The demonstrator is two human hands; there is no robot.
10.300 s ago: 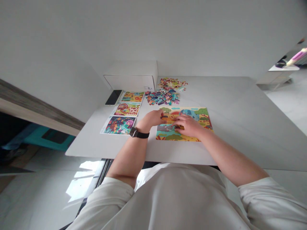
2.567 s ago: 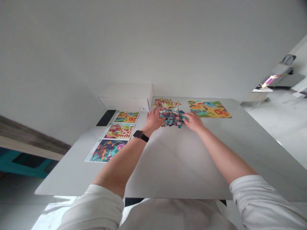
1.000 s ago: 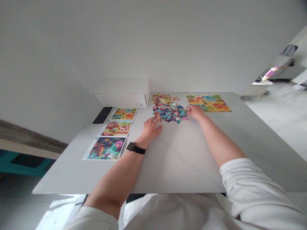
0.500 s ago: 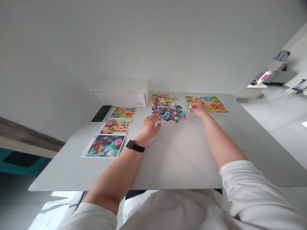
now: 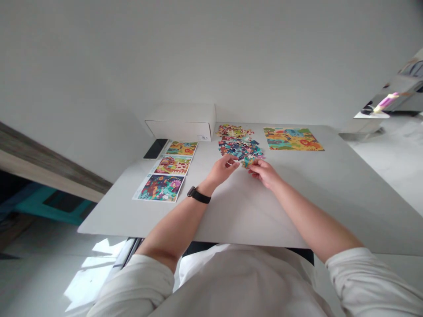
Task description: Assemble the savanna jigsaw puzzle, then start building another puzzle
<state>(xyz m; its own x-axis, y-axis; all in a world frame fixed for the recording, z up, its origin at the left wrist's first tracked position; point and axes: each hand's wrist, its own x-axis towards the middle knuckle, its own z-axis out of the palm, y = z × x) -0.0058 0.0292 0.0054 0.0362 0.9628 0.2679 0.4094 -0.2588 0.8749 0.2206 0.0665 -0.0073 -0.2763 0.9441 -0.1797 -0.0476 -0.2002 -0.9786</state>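
Note:
My left hand and my right hand meet at the near edge of a loose heap of jigsaw pieces, in dark blue, teal and pink. Between my right fingers sits a small multicoloured jigsaw piece. My left fingertips reach the heap's edge, and whether they hold a piece is hard to see. A second, warmer heap of pieces lies behind it. To the right, a flat assembled animal jigsaw rests apart from both hands.
Several printed picture cards lie in a column on the white table, left of the heaps. Behind them are a white box and a black phone. A black watch circles my left wrist.
My right hand has left the assembled jigsaw and moved left to the heap's near edge, now with a piece in its fingers. My left hand has moved right toward it. The view has shifted slightly.

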